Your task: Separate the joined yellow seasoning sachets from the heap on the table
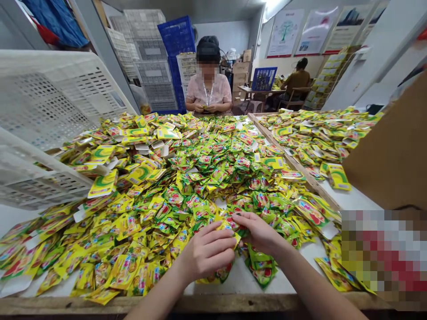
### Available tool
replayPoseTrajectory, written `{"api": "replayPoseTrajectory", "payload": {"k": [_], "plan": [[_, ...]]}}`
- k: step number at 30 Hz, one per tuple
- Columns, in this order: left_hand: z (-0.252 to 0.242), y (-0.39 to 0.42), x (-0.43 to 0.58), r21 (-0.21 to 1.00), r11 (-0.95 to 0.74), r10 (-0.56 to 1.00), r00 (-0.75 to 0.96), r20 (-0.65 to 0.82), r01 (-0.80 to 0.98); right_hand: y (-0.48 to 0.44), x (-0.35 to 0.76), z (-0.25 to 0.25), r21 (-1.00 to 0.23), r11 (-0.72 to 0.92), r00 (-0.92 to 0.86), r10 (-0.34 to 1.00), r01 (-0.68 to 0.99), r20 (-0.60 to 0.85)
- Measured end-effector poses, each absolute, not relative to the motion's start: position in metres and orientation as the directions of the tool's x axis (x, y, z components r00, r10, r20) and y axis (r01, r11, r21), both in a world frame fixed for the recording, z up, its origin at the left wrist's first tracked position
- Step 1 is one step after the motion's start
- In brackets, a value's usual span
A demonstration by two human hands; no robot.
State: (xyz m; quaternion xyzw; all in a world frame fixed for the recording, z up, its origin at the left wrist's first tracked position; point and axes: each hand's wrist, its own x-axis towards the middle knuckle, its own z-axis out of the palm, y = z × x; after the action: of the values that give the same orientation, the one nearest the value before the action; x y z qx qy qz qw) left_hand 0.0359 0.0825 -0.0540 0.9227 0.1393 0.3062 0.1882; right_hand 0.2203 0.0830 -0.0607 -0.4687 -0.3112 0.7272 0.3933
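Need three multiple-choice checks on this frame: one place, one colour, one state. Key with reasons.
1. Where is the white plastic crate relative to the sachet heap?
A left of it
B right of it
C under the table

2. What colour is the top crate in the tall stack at the back?
A red
B blue
C white

3. What state are the left hand and right hand in?
A bare, touching sachets
B gloved, touching sachets
C bare, gripping a crate

1: A, it tilts at the heap's left edge.
2: B, its mesh shows blue.
3: A, no gloves show and the fingers are on sachets.
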Motion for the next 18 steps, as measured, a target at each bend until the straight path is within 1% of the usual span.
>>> {"api": "replayPoseTrajectory", "payload": {"k": [2,4,7,10,12,13,14,15,16,17,18], "plan": [[-0.051,0.083,0.039,0.467,-0.869,0.374,0.833,0.409,0.161,0.08,0.217,-0.062,-0.808,-0.517,-0.28,0.85,-0.282,-0.447],[-0.05,0.084,0.041,0.49,-0.857,0.362,0.863,0.354,0.158,0.077,0.216,-0.063,-0.78,-0.545,-0.312,0.833,-0.309,-0.458],[-0.053,0.081,0.043,0.537,-0.833,0.392,0.827,0.403,0.133,0.073,0.217,-0.061,-0.73,-0.557,-0.329,0.828,-0.396,-0.454],[-0.054,0.076,0.041,0.6,-0.791,0.433,0.804,0.408,0.122,0.071,0.22,-0.058,-0.777,-0.508,-0.386,0.846,-0.371,-0.369],[-0.05,0.084,0.033,0.588,-0.8,0.41,0.822,0.396,0.116,0.071,0.222,-0.056,-0.814,-0.474,-0.43,0.846,-0.335,-0.316],[-0.045,0.096,0.026,0.565,-0.809,0.438,0.806,0.398,0.16,0.071,0.223,-0.056,-0.824,-0.461,-0.434,0.849,-0.328,-0.302],[-0.039,0.112,0.017,0.536,-0.802,0.518,0.755,0.402,0.265,0.072,0.224,-0.056,-0.832,-0.45,-0.425,0.855,-0.326,-0.296],[-0.033,0.132,0.006,0.514,-0.748,0.645,0.645,0.41,0.421,0.073,0.225,-0.056,-0.838,-0.441,-0.413,0.861,-0.321,-0.295],[-0.026,0.155,-0.007,0.498,-0.568,0.821,0.412,0.395,0.655,0.074,0.225,-0.057,-0.843,-0.436,-0.405,0.865,-0.314,-0.297],[-0.02,0.18,-0.022,0.48,-0.267,0.927,0.087,0.365,0.835,0.076,0.226,-0.058,-0.848,-0.433,-0.399,0.867,-0.306,-0.299],[-0.015,0.203,-0.036,0.469,-0.125,0.934,-0.057,0.354,0.874,0.077,0.226,-0.059,-0.853,-0.427,-0.388,0.872,-0.301,-0.3]]}}
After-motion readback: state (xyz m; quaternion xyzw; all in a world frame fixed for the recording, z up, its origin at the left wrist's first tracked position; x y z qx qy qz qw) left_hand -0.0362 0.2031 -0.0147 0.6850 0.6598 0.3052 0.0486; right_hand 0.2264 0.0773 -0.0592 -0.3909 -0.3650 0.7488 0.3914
